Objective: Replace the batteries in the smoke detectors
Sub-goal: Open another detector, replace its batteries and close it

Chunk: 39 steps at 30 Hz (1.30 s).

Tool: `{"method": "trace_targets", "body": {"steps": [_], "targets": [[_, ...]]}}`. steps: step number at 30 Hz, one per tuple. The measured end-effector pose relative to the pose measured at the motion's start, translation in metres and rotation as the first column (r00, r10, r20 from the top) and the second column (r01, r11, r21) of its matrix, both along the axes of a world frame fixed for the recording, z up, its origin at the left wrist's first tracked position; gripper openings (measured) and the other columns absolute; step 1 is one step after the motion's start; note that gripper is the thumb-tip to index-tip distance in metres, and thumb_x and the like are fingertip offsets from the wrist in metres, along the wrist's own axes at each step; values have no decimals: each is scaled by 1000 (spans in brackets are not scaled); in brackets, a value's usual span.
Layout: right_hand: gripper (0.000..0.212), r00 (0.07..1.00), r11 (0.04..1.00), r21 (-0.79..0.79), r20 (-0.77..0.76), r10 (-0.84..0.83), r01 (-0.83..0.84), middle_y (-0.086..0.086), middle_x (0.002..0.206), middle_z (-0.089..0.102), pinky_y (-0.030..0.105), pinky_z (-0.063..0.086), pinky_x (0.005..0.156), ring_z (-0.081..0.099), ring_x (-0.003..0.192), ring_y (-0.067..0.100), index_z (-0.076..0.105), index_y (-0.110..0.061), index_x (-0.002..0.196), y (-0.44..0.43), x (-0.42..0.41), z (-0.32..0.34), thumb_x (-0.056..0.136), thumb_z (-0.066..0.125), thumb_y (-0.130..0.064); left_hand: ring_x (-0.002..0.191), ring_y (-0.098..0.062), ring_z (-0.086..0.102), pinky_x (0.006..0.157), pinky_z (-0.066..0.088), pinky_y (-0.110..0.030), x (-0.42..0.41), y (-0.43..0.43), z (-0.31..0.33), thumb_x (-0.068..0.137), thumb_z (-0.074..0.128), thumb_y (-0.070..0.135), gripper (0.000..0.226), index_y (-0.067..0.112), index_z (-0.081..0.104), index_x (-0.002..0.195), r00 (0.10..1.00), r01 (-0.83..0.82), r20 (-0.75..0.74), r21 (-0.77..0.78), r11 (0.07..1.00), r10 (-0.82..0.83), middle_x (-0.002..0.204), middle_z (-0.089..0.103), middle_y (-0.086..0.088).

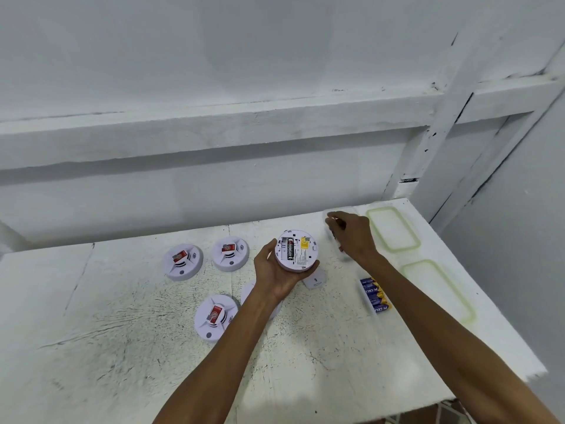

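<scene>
The job looks barely begun. The left hand (275, 270) cups an upturned smoke detector (296, 250), a smooth white plastic disc, its bay open with one black battery (289, 248) seated and the slot beside it apparently bare. The right hand (354, 234) hovers, fingers curled, over a clear tub (331, 240); whether it pinches anything I cannot tell. A small white cover (315, 281) and blue-and-yellow cells (375, 295) lie near, and three red-labelled detectors (230, 253) sit face up on the scuffed table (122, 332), seemingly untouched.

Rough painted table (153, 347); smooth plastic smoke detector (301, 258).
</scene>
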State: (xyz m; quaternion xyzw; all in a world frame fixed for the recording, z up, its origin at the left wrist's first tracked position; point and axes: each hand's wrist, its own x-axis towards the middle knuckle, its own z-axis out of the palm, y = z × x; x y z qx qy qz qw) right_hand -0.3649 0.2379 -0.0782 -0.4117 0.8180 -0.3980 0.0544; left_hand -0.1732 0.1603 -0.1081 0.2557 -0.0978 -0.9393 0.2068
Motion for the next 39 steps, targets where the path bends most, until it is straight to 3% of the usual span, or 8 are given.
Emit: {"method": "trace_targets", "body": {"steps": [3, 7, 12, 23, 26, 30, 34, 39], "targets": [[23, 994, 988, -110, 3, 112, -111, -1, 86, 76, 19, 54, 75, 68, 70, 7, 75, -13, 112, 1, 33, 18, 95, 64, -26, 133, -48, 49, 105, 41, -66, -2, 0, -1, 90, 57, 32, 55, 11, 58, 140, 1000, -19, 14, 6, 1000, 19, 141, 58, -26], [26, 938, 941, -51, -111, 328, -335, 1, 99, 74, 15, 51, 75, 64, 77, 5, 72, -15, 118, 8, 67, 23, 97, 60, -25, 112, -39, 61, 97, 48, -57, -4, 4, 4, 96, 48, 34, 41, 9, 66, 123, 1000, -24, 3, 0, 1000, 24, 124, 68, -22], [27, 871, 877, 33, -103, 481, -480, 2, 118, 72, 26, 52, 89, 67, 100, 15, 70, -18, 121, 11, 88, 15, 98, 57, -19, 112, -33, 61, 97, 48, -48, -2, 3, 5, 98, 48, 36, 44, 7, 64, 127, 1000, -19, -4, 7, 1000, 19, 123, 66, -19], [25, 919, 921, 3, 74, 388, -390, -9, 105, 61, 11, 42, 82, 58, 98, 2, 74, -25, 105, 6, 85, 11, 81, 79, -27, 102, -32, 70, 84, 57, -48, -1, 8, 8, 100, 45, 37, 38, 9, 68, 113, 1000, 23, 4, -22, 999, -23, 110, 72, -16], [51, 968, 976, 21, 130, 212, -217, -6, 111, 46, 11, 38, 84, 48, 110, 11, 65, -31, 115, 4, 90, 13, 69, 86, -35, 109, -33, 65, 91, 51, -52, -1, 8, 11, 100, 43, 36, 42, 8, 70, 115, 999, 32, 31, -71, 997, -30, 114, 71, -18], [85, 987, 977, 185, 142, 79, -104, -1, 127, 39, 29, 38, 95, 35, 120, 14, 54, -31, 134, -4, 89, 17, 60, 89, -51, 121, -39, 57, 103, 41, -60, -2, 6, 9, 92, 50, 36, 52, 8, 59, 135, 997, 0, 75, -96, 995, 8, 132, 63, -23], [77, 907, 967, 170, 408, 105, -188, -9, 117, 63, 29, 51, 89, 59, 109, 12, 59, -31, 122, -9, 78, 18, 55, 94, -44, 115, -39, 59, 104, 40, -59, -1, 10, 13, 99, 44, 31, 39, 6, 66, 117, 999, -5, 40, -75, 997, 8, 121, 70, -22], [68, 776, 979, 104, 627, 72, -175, -9, 105, 71, 37, 58, 87, 67, 100, 14, 63, -33, 110, -14, 76, 13, 49, 96, -33, 117, -41, 58, 102, 42, -60, 0, 14, 11, 102, 43, 30, 37, 7, 65, 119, 999, -39, 32, -44, 998, 40, 112, 73, -23]]}}
